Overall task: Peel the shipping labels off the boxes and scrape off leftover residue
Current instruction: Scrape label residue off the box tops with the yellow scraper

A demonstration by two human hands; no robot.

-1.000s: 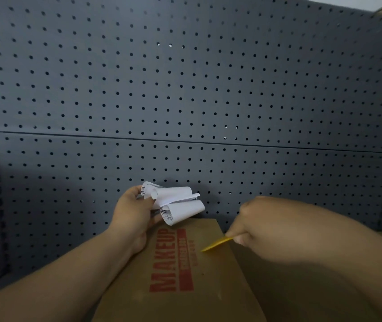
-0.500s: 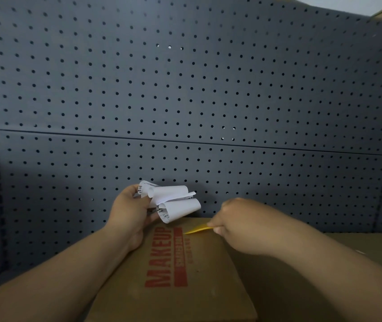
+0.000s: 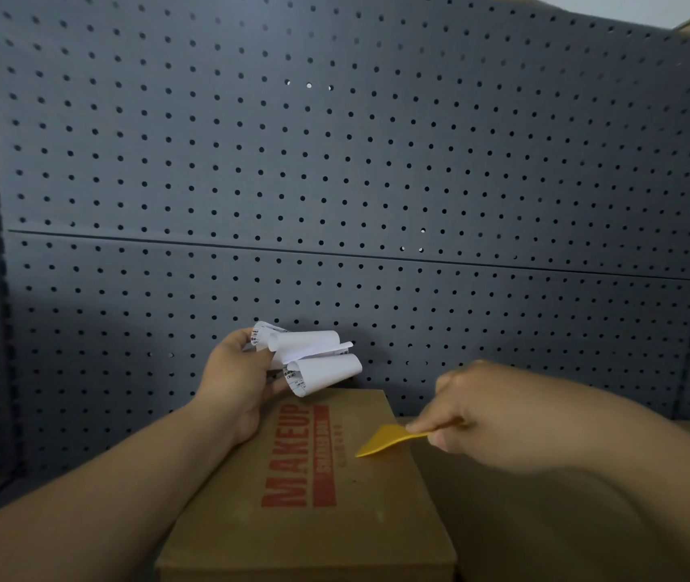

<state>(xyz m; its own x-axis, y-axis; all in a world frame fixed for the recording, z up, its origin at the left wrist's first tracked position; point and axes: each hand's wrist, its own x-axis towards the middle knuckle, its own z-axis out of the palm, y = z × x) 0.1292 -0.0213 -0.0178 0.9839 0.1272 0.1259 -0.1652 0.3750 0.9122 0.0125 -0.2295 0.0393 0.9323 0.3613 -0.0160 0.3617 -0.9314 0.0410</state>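
Head camera looks down past both of your bare forearms onto a brown cardboard box (image 3: pixel 376 518) that stands against a dark grey pegboard (image 3: pixel 334 161). The box top faces up and carries a red MAKEUP print (image 3: pixel 288 459) running along its length, with a red bar and a row of small characters just beside it.

Your left hand (image 3: pixel 238 384) is closed around a bunch of peeled shipping labels (image 3: pixel 313 363). The thumb and fingers pinch them at one end. The labels are white, curled into loose rolls, and show bits of black barcode print at their edges. They hang in the air above the far left corner of the box, apart from its surface. The heel of that hand lies over the box's left edge; you cannot tell from this angle whether it rests on the cardboard.

Your right hand (image 3: pixel 481 417) is blurred. Its thumb and fingers grip a yellow scraper (image 3: pixel 385 443) by the narrow end. The flat blade fans out to the left and tilts down, and its front corner lies over the right part of the box top, near the small characters. Whether the edge touches the cardboard is not clear.

To the right of the box, under your right forearm, lies a second cardboard surface (image 3: pixel 523 539) in shadow. It sits lower than the box top.
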